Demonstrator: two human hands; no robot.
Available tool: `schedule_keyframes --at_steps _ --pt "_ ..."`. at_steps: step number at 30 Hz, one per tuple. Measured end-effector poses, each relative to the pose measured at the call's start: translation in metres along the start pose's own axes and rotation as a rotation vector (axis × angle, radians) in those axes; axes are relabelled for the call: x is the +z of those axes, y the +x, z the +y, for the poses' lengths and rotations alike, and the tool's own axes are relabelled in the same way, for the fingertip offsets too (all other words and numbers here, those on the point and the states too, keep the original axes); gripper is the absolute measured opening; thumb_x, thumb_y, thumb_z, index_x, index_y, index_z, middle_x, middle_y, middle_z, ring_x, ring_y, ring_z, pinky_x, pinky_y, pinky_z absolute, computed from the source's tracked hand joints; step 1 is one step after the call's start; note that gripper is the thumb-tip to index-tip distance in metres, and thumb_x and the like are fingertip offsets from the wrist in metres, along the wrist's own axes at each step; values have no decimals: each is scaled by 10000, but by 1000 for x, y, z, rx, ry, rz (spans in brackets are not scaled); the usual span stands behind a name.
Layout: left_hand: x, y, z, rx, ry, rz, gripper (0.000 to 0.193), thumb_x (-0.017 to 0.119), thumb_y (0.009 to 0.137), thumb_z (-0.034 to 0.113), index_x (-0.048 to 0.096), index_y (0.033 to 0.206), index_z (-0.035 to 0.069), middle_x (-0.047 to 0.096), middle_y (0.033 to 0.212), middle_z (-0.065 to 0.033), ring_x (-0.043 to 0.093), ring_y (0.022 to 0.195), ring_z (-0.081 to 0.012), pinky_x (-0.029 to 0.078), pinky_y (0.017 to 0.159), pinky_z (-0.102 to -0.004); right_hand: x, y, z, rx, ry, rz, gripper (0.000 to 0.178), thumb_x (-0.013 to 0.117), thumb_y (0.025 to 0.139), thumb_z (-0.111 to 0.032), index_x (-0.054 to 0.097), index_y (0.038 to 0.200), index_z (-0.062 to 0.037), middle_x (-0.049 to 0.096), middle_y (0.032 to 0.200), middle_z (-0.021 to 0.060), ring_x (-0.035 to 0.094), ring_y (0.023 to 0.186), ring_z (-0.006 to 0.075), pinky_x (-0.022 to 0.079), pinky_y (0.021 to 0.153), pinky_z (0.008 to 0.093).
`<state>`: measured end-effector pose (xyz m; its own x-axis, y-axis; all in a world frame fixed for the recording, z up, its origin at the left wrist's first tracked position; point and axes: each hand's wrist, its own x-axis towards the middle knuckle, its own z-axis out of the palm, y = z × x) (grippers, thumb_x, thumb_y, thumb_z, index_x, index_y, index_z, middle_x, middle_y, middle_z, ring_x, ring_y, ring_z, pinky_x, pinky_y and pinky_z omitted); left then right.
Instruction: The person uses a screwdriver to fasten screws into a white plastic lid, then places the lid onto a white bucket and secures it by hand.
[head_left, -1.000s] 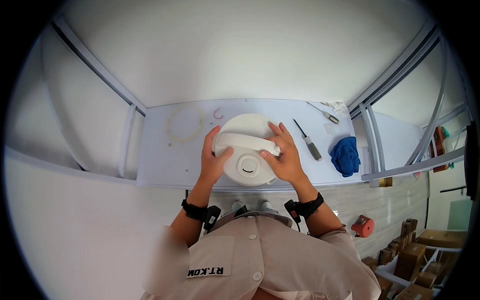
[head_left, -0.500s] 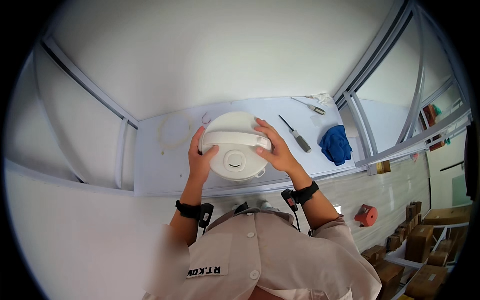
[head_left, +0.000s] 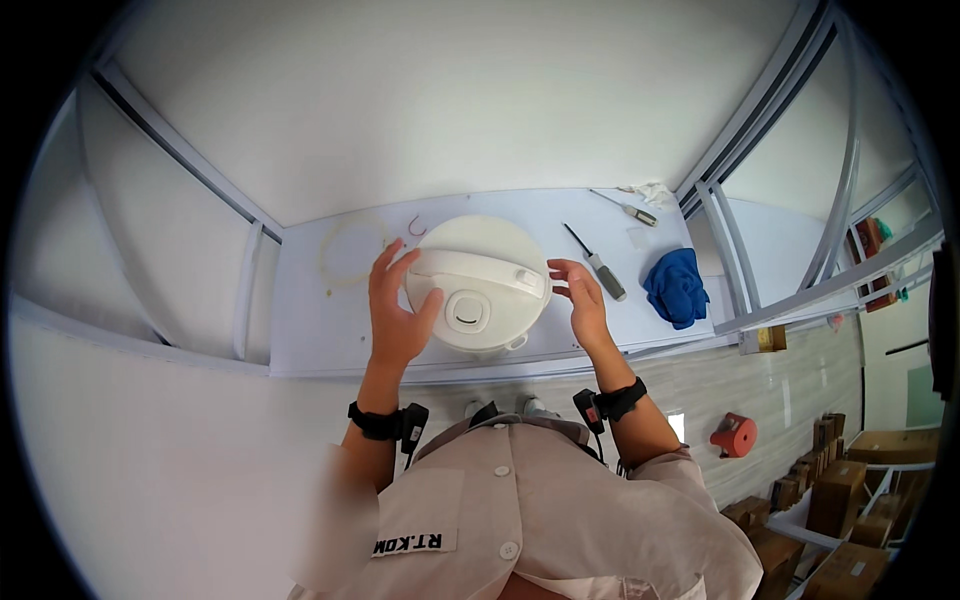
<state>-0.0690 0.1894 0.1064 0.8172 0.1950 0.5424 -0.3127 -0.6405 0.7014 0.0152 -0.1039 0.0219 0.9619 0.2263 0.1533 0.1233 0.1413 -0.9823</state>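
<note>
A white rice cooker (head_left: pixel 480 240) stands near the front edge of the white table, its lid closed. A carry handle crosses the lid, with a round steam vent in front of it. My left hand (head_left: pixel 397 305) is at the cooker's left side, fingers spread and thumb over the lid's edge; whether it touches cannot be made out. My right hand (head_left: pixel 586 300) is just off the right side, fingers apart and slightly bent, holding nothing.
Right of the cooker lie a grey-handled screwdriver (head_left: pixel 606 280), another screwdriver (head_left: pixel 638 214) behind it, and a crumpled blue cloth (head_left: pixel 677 288). Pale tubing (head_left: pixel 322 262) and a small red loop are at left. Metal frames flank the white table (head_left: pixel 300 340). A red stool (head_left: pixel 735 436) stands on the floor.
Both hands have loosened from the cooker. My right hand has come off the lid and moved right; my left fingers have lifted and spread. The cooker stays in about the same place.
</note>
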Motion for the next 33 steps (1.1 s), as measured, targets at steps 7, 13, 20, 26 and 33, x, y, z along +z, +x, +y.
schedule_keyframes --at_steps 7,13,20,26,33 --pt "23 13 45 170 212 -181 500 806 854 215 663 1304 49 628 1402 -186 540 1357 -406 416 1141 -536 4 -2 2 97 -5 -15 412 521 1124 -387 672 1262 -30 711 1165 51 634 970 134 523 876 313" --pt "30 19 27 4 374 -79 540 760 929 373 660 1357 58 617 1427 -206 522 1363 -438 404 1152 -540 3 -5 -10 51 -148 -62 374 596 1097 -297 631 1354 -27 645 1315 99 623 1083 190 517 945 352" --pt "32 21 4 -257 316 -160 660 696 972 498 598 1458 63 508 1545 -226 441 1430 -454 386 1183 -523 21 -3 -37 -259 -414 -234 730 663 1047 -361 377 1633 -36 225 1723 273 308 1566 442 325 1244 470" --pt "33 20 5 -348 194 -178 710 696 967 523 575 1467 34 445 1586 -244 397 1456 -447 372 1197 -515 27 -2 -57 -235 -651 -282 954 769 929 -493 356 1614 27 248 1709 290 372 1530 465 392 1213 466" --pt "34 20 9 -353 227 -185 740 695 961 537 566 1465 10 444 1578 -257 392 1454 -448 371 1195 -520 27 -3 -62 -221 -678 -263 955 778 913 -492 369 1608 21 281 1692 297 472 1458 481 460 1157 472"
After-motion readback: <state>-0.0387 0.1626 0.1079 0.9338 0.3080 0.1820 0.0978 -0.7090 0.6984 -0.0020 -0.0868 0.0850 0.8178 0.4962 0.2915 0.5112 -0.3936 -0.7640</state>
